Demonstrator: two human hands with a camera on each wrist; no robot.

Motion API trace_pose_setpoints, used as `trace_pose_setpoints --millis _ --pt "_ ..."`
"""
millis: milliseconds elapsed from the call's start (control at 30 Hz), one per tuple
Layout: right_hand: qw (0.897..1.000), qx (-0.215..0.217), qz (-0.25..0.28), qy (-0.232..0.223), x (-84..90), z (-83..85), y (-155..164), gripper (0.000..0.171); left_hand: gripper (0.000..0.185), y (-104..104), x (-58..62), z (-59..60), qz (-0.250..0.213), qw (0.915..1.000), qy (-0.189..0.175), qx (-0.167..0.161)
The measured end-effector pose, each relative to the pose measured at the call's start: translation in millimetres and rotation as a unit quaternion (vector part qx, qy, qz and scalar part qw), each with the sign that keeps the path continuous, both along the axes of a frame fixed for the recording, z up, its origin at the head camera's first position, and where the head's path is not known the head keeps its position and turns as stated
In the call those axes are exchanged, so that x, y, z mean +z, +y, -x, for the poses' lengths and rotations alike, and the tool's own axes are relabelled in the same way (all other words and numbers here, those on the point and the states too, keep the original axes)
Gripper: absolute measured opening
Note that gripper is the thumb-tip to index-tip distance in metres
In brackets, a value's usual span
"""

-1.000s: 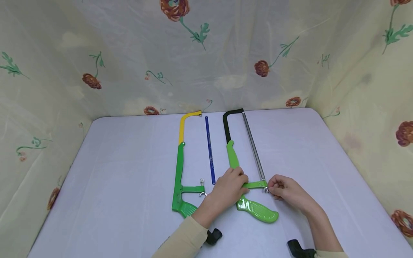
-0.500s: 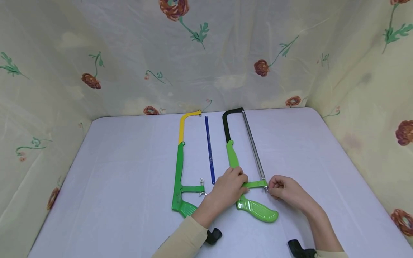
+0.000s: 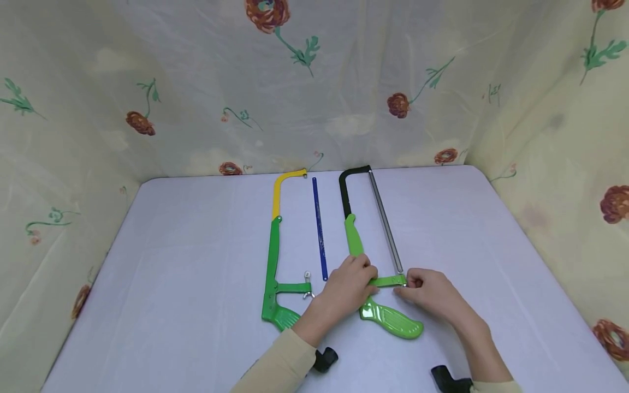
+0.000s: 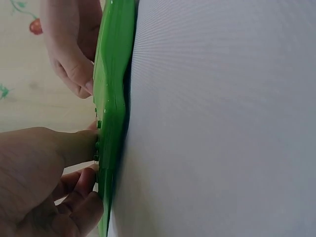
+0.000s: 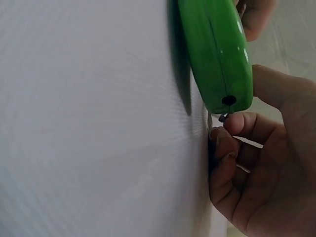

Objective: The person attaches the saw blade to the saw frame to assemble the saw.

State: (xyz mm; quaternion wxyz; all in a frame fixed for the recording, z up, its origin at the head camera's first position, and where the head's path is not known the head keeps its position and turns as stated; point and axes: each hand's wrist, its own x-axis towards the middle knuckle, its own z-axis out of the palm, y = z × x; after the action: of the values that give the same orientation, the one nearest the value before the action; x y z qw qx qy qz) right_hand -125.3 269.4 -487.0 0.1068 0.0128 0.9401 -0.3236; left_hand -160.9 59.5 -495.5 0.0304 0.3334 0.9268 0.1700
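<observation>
the table (image 3: 196,305) is carrying two hacksaws lying side by side. the black and green hacksaw (image 3: 350,229) is lying right of centre with its grey blade (image 3: 385,224) fitted along its right side, and both hands are working at its near end. the left hand (image 3: 346,292) is pressing down on the frame where the green bar meets the handle (image 3: 393,322), fingers curled over the green metal, pinning the saw flat. the right hand (image 3: 432,295) is pinching the small wing nut (image 3: 405,284) at the blade's near end with thumb and fingertips; the right wrist view is showing those fingers (image 5: 224,143) curled close beside the handle's tip, though the nut itself is hardly showing there.

judging by this grip, the step in hand is turning the wing nut on the blade's tension bolt. the next move is likely calling for a steady hold from the left hand while the right one is twisting, as the nut is small and lying low against the table.

counting: two hacksaws, the second being the yellow and green hacksaw (image 3: 275,245) lying bladeless to the left; two blades, one fitted and one loose blue blade (image 3: 319,229) lying between the saws; two hands.
</observation>
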Motion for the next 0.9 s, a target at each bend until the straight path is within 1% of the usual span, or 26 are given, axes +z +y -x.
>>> trace_pose_setpoints --millis 167,333,533,667,900 --pt "1.0 -0.004 -0.001 0.004 1.5 -0.7 -1.0 0.032 0.026 -0.3 -0.7 0.1 -0.001 1.0 -0.001 0.002" --pt "1.0 0.002 0.007 0.005 4.0 -2.0 0.2 0.026 0.026 -0.3 0.2 0.1 -0.003 1.0 -0.004 0.002" --pt "1.0 -0.003 0.011 -0.019 4.4 -1.4 1.8 0.019 0.026 -0.7 -0.6 0.2 -0.004 1.0 -0.004 0.001" --pt "0.999 -0.005 0.013 -0.03 3.7 -0.6 2.8 0.02 0.026 -1.1 -0.5 0.3 -0.006 1.0 -0.007 0.001" --pt "0.998 -0.004 0.036 -0.046 6.8 -0.2 3.6 0.021 0.025 -1.2 -0.2 0.0 -0.01 0.9999 -0.009 0.0"
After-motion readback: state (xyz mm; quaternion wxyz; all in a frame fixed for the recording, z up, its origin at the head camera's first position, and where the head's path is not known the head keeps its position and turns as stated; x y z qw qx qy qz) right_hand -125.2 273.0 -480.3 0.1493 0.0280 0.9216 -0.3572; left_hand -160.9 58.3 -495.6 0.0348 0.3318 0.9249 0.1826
